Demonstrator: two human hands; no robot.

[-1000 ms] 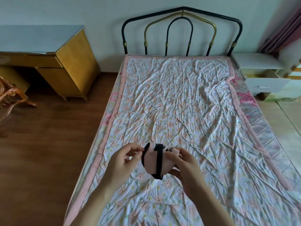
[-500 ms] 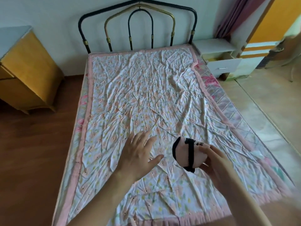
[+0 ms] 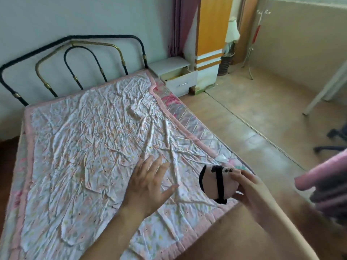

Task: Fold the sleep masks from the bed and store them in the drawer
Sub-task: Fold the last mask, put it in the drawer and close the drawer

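Observation:
A folded pink sleep mask (image 3: 212,182) with a black strap wrapped around it is held in my right hand (image 3: 249,196), over the bed's right edge. My left hand (image 3: 148,186) hovers over the bed (image 3: 84,139), fingers spread, holding nothing. The white nightstand (image 3: 174,74) stands at the bed's far right corner, and its drawer (image 3: 183,81) is pulled open. No other mask shows on the flowered sheet.
A black and brass metal headboard (image 3: 75,59) stands against the wall. An orange-and-white door frame (image 3: 210,44) rises beside the nightstand. Tiled floor (image 3: 262,113) runs along the bed's right side. An office chair base (image 3: 334,139) and a pink blurred object (image 3: 323,175) are at the right.
The view has swung right toward the nightstand. My left hand has let go of the mask and opened; my right hand carries the folded mask rightward to the bed's edge.

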